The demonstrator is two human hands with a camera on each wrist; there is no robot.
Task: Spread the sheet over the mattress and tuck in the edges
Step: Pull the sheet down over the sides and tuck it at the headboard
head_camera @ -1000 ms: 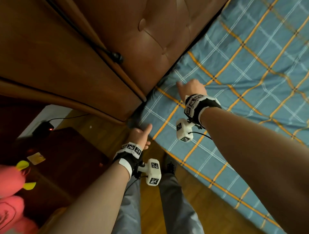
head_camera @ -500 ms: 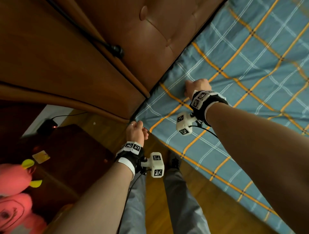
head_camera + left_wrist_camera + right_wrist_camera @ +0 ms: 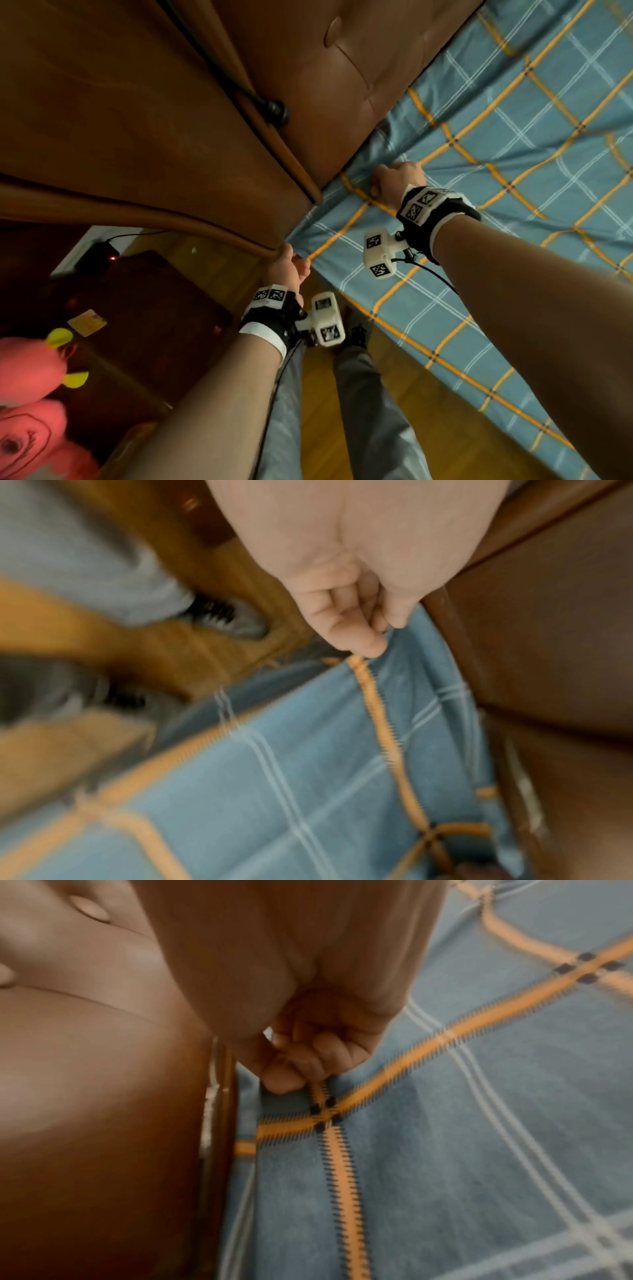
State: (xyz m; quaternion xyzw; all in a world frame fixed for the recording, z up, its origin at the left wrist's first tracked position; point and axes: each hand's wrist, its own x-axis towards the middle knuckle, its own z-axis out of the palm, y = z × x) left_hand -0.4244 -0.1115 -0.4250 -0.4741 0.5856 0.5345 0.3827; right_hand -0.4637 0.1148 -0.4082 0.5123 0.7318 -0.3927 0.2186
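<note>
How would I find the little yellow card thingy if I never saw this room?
Start at the big brown headboard. Look down-left to the dark bedside table beside it. The yellow card lies flat there, the only pale thing on it, just above the pink plush toy.

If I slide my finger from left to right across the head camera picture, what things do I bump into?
Pink plush toy → yellow card → left hand → right hand → blue checked sheet.
</note>
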